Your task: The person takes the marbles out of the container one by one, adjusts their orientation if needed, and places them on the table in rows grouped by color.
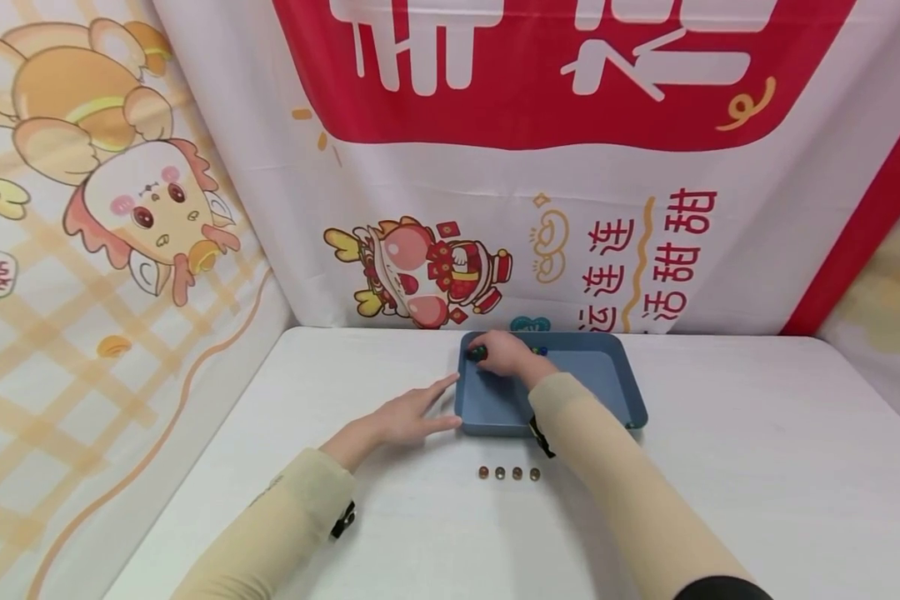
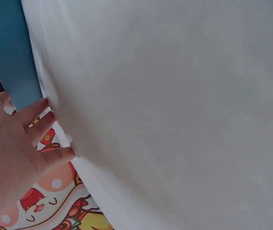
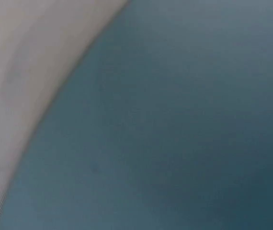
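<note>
A shallow blue-grey tray [image 1: 562, 392] sits toward the back of the white table. My right hand [image 1: 506, 353] reaches into its back left corner, fingers bent down at some dark green marbles [image 1: 477, 353]; I cannot tell whether they grip any. Blue and green marbles [image 1: 542, 351] lie along the tray's back wall, just right of that hand. My left hand [image 1: 407, 415] is spread with fingers extended, its fingertips right at the tray's left side. The right wrist view shows only blurred blue tray surface [image 3: 175, 120] and a pale strip, with no fingers.
In front of the tray, several small brownish, shiny marbles [image 1: 517, 473] form a short row on the table [image 1: 435, 533]. A small greenish marble [image 1: 630, 426] is at the tray's front right corner. A printed cloth [image 1: 420, 183] hangs right behind the tray.
</note>
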A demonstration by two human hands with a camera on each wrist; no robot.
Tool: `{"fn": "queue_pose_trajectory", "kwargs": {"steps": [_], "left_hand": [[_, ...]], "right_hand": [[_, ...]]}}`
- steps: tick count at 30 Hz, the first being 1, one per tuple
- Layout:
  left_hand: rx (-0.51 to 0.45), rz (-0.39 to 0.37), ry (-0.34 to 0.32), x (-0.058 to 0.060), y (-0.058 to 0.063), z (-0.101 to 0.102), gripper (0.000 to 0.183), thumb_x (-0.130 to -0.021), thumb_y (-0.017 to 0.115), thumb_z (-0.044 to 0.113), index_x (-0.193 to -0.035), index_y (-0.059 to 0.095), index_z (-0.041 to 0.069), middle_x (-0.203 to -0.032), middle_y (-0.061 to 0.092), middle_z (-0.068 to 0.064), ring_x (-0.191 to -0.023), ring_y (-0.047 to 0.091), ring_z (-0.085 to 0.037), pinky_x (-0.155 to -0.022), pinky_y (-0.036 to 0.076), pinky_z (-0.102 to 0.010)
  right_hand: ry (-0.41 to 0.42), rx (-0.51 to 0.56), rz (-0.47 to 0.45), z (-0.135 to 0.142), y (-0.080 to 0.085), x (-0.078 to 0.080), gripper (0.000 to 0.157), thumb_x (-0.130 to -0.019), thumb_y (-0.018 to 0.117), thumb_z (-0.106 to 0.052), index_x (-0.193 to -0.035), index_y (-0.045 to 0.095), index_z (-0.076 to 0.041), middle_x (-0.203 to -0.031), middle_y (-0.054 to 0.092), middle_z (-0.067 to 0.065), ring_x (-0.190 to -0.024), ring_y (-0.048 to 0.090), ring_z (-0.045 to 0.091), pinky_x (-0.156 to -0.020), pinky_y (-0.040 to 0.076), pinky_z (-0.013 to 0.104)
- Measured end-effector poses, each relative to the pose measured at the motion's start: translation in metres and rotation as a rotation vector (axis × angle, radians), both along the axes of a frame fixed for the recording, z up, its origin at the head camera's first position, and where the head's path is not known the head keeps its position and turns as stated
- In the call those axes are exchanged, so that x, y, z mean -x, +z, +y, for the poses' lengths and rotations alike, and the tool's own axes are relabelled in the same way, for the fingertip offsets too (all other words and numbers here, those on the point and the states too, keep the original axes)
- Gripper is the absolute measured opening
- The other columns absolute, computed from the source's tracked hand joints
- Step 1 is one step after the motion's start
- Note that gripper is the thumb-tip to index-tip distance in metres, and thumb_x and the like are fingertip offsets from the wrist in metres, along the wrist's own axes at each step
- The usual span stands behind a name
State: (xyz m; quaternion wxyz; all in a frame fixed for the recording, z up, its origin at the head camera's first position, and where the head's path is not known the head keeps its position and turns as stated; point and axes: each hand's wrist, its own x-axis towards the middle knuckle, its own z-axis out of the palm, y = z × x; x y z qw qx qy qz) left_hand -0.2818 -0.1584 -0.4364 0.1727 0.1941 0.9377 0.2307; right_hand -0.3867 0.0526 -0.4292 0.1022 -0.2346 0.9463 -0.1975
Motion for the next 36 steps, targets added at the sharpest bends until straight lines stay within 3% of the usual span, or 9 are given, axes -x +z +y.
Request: {"fn": "queue_pose_trajectory", "kwargs": {"steps": [15,24,30,36], "left_hand": [[0.019,-0.002,0.009,0.0002,0.0016,0.0015,0.078,-0.091,0.053,0.063,-0.155,0.014,0.041,-0.157,0.029,-0.004,-0.141,0.029,-0.028,-0.111,0.026,-0.053],[0.015,-0.003,0.011,0.0009,0.0006,0.0004,0.077,-0.092,0.052,0.063,-0.155,0.014,0.042,-0.157,0.028,-0.003,-0.141,0.029,-0.029,-0.111,0.025,-0.054],[0.01,-0.003,0.003,0.0012,-0.0004,0.0006,0.077,-0.092,0.052,0.062,-0.155,0.014,0.04,-0.157,0.03,-0.004,-0.141,0.03,-0.029,-0.111,0.026,-0.055],[0.008,0.003,-0.002,0.0002,0.0012,0.001,0.077,-0.092,0.053,0.061,-0.156,0.015,0.038,-0.156,0.031,-0.005,-0.14,0.031,-0.028,-0.11,0.028,-0.054]], "right_hand": [[0.037,-0.039,0.016,-0.0035,0.0,-0.0036,0.037,-0.091,0.069,-0.007,-0.127,0.065,-0.01,-0.125,0.064,0.007,-0.119,0.056,0.022,-0.104,0.041,0.04],[0.073,-0.003,0.013,0.0009,0.0017,-0.0043,0.022,-0.088,0.07,-0.001,-0.107,0.075,-0.01,-0.097,0.071,0.001,-0.09,0.065,0.015,-0.084,0.054,0.031],[0.065,0.002,-0.023,0.0,-0.0004,-0.0052,0.023,-0.085,0.074,-0.004,-0.108,0.075,-0.01,-0.098,0.07,0.001,-0.085,0.064,0.013,-0.078,0.054,0.029],[0.068,-0.002,-0.057,-0.0073,-0.0008,-0.009,0.026,-0.084,0.078,-0.014,-0.109,0.074,-0.013,-0.097,0.069,-0.002,-0.085,0.061,0.012,-0.081,0.053,0.028]]}}
